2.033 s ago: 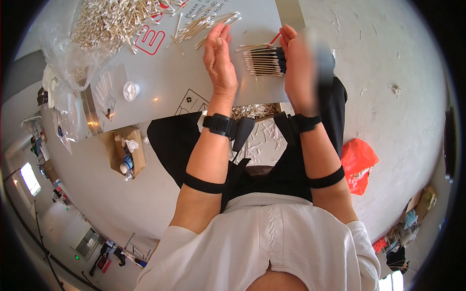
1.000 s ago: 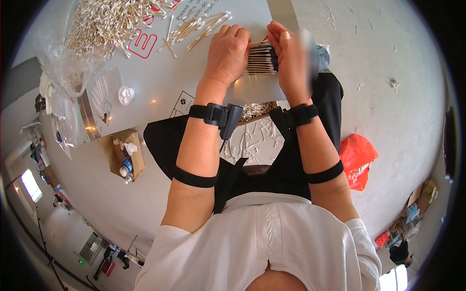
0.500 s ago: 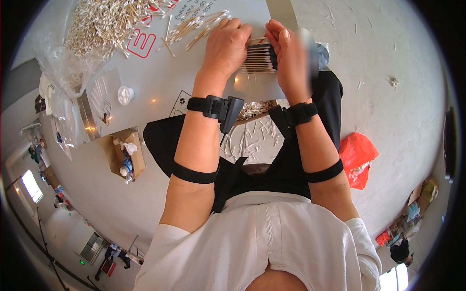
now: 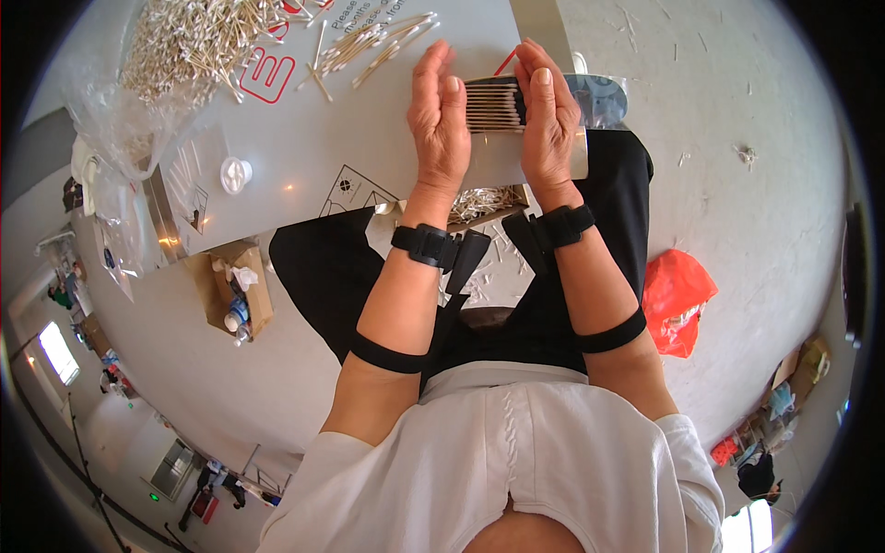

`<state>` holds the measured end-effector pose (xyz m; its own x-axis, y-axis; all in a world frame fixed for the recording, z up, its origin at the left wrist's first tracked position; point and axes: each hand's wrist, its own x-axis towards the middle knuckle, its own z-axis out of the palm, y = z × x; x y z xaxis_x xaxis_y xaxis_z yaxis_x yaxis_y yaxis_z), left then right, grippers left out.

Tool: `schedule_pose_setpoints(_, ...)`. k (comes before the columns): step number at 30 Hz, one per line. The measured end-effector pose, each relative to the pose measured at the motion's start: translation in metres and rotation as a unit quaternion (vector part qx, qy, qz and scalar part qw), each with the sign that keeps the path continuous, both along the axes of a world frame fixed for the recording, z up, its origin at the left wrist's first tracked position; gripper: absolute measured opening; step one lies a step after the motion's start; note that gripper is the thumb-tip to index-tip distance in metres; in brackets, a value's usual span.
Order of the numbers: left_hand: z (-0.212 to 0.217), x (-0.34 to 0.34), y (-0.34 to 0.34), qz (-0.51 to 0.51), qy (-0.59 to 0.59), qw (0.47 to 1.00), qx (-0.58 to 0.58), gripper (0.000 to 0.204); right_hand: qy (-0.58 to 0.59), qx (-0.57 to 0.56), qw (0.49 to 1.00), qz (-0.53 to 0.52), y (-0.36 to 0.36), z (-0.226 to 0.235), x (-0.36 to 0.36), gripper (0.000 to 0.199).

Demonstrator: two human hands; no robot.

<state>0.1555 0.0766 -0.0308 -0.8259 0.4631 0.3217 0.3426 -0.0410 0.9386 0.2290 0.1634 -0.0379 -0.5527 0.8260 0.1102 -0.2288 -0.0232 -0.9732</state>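
Note:
A neat row of cotton swabs lies side by side on a dark pad at the table's near right corner. Flanking the row on its left, my left hand is held upright with straight fingers and the thumb apart. On the other side, my right hand has its fingers stretched out along the swab ends. Both palms face inward, at or against the ends of the row; firm contact cannot be made out. Just right of my right hand lies a clear, bluish round-ended plastic piece.
A big heap of swabs spills from a clear plastic bag at far left. Loose swabs and a small white tub rest on the grey table. Below stand a swab-filled box, a cardboard box and a red bag.
My left hand has come down from over the swabs' far left end to stand beside the row, its fingers straightened. My right hand has shifted slightly, uncovering more of the plastic piece.

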Motion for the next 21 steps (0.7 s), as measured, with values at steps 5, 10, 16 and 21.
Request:
schedule_pose_setpoints(5, 0.002, 0.008, 0.003, -0.025, -0.078, 0.997, 0.000, 0.040, -0.039, 0.062, 0.997, -0.010, 0.000, 0.001, -0.003, 0.046)
schedule_pose_setpoints(10, 0.001, 0.005, 0.001, -0.015, -0.090, 0.996, 0.007, 0.037, -0.030, -0.040, 0.999, -0.001, -0.004, 0.008, -0.003, 0.046)
schedule_pose_setpoints(16, 0.003, -0.002, -0.012, -0.024, 0.247, 0.949, -0.197, 0.048, 0.069, -0.112, 0.990, -0.046, 0.008, 0.008, -0.001, 0.045)
schedule_pose_setpoints(21, 0.012, 0.020, -0.024, -0.079, 0.313, 0.862, -0.392, 0.074, 0.064, -0.117, 0.990, -0.035, 0.009, 0.005, 0.006, 0.044)
